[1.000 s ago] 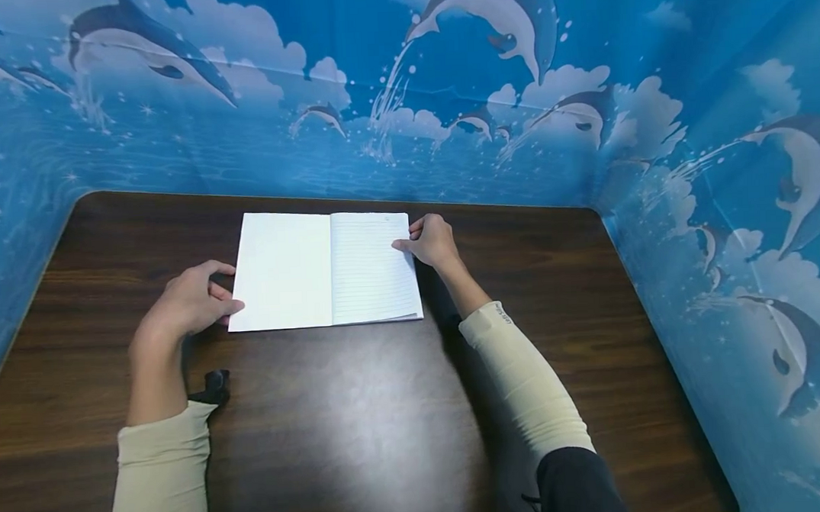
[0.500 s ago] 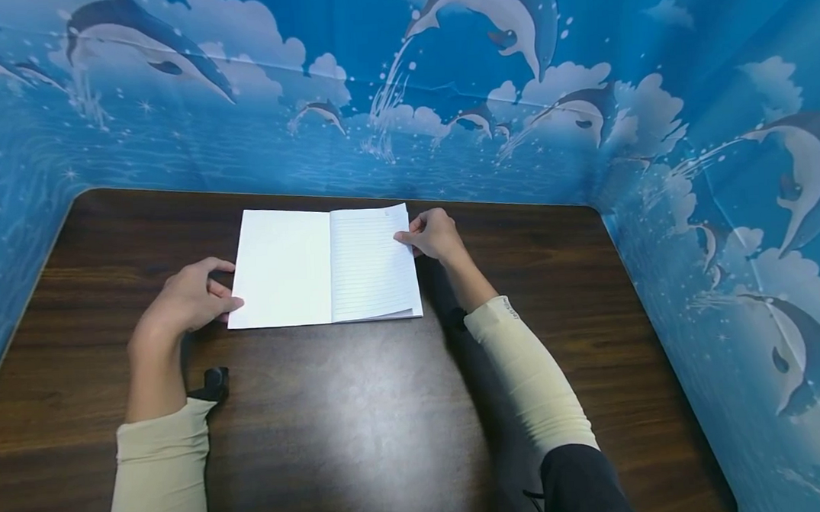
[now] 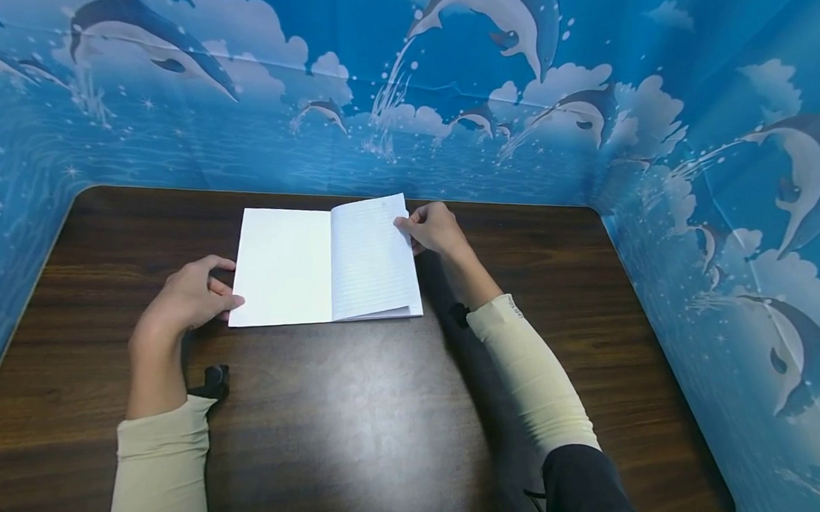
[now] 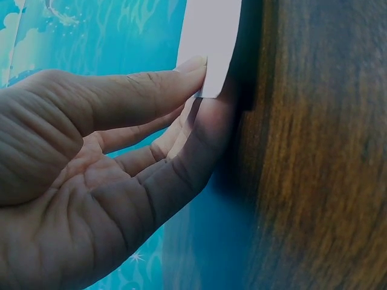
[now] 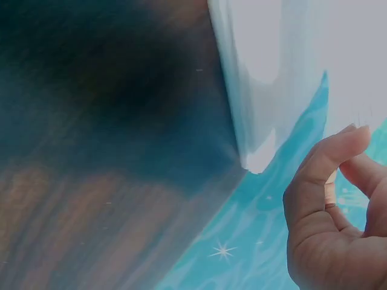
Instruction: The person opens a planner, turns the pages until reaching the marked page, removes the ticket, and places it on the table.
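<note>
An open notebook [image 3: 283, 265] lies at the far side of the dark wooden table, its left side blank white and its right side ruled. My left hand [image 3: 190, 298] pinches the lower left edge of the cover; the left wrist view shows the thumb over the white corner [image 4: 213, 42] with a finger beneath it. At the right edge, thumb and finger of my right hand [image 3: 438, 228] pinch a lined page [image 3: 371, 258]. That page curves up off the stack, its top corner raised. In the right wrist view the raised sheet [image 5: 357, 54] stands apart from the pages [image 5: 242, 109] below.
A blue curtain [image 3: 254, 156] printed with dolphins hangs along the back and right edges of the table [image 3: 362, 418]. Pale sleeves cover both forearms, and a black strap piece [image 3: 215, 382] sticks out beside the left wrist.
My right hand has moved slightly away from me, lifting the lined page so its top corner rises and a gap opens at the lower edge. The left hand keeps its place.
</note>
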A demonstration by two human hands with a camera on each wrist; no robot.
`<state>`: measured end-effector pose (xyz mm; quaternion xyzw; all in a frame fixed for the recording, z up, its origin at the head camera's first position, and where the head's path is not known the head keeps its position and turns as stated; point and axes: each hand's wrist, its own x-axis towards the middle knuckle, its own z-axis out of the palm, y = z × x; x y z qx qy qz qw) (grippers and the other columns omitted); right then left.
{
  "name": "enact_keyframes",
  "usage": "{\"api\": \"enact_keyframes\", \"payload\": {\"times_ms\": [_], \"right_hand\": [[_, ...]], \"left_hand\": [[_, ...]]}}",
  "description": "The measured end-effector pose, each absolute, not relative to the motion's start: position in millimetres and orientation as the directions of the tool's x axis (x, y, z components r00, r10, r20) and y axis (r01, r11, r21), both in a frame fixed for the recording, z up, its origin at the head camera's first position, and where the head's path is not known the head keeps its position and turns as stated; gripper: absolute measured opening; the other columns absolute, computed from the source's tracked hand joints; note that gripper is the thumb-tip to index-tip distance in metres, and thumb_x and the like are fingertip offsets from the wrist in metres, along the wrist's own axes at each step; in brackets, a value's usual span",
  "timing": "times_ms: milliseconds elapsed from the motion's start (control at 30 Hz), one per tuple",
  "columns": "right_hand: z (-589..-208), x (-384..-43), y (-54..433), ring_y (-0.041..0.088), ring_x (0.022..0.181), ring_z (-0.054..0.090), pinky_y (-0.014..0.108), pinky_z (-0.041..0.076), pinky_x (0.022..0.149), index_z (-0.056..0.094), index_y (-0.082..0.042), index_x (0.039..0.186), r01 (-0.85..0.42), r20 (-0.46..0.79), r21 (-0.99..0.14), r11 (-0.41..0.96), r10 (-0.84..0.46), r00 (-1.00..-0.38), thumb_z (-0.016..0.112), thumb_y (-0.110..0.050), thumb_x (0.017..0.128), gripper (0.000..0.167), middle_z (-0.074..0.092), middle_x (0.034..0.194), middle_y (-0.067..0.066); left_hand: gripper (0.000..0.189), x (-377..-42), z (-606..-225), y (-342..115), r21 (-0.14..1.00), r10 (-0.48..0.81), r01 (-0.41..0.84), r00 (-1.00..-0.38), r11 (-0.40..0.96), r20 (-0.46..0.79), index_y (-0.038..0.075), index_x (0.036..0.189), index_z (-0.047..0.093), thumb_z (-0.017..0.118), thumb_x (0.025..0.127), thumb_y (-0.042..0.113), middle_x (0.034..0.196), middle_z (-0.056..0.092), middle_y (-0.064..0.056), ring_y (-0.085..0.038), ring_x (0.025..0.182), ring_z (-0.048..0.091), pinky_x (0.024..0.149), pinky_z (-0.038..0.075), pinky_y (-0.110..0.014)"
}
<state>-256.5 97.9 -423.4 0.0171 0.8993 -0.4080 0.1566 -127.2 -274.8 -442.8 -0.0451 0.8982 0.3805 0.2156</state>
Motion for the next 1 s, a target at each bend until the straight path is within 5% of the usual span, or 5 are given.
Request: {"api": "enact_keyframes", "payload": {"times_ms": [633,1000], "right_hand": [[-389,-254,62,0.015,0.056,0.061,0.060,0.061,0.090,0.069,-0.005,0.086,0.079,-0.234,-0.842,0.533,-0.230,-0.944,0.064,-0.031,0.110,0.036,0.056,0.067,0.006],[-373,-251,12,0.016,0.060,0.064,0.059,0.061,0.090,0.071,0.000,0.094,0.047,-0.203,-0.891,0.451,-0.305,-0.930,0.062,-0.028,0.111,0.034,0.060,0.074,0.008]], "left_hand": [[0.068,-126,-442,-276,0.664,0.084,-0.239,-0.906,0.708,-0.416,-0.009,0.158,0.035,0.069,0.103,0.013,0.112,0.070,-0.029,-0.028,0.084,0.069,0.070,0.047,-0.035],[0.068,-126,-441,-275,0.661,0.087,-0.240,-0.903,0.711,-0.421,-0.008,0.157,0.035,0.069,0.103,0.014,0.111,0.071,-0.028,-0.032,0.090,0.067,0.075,0.047,-0.039]]}}
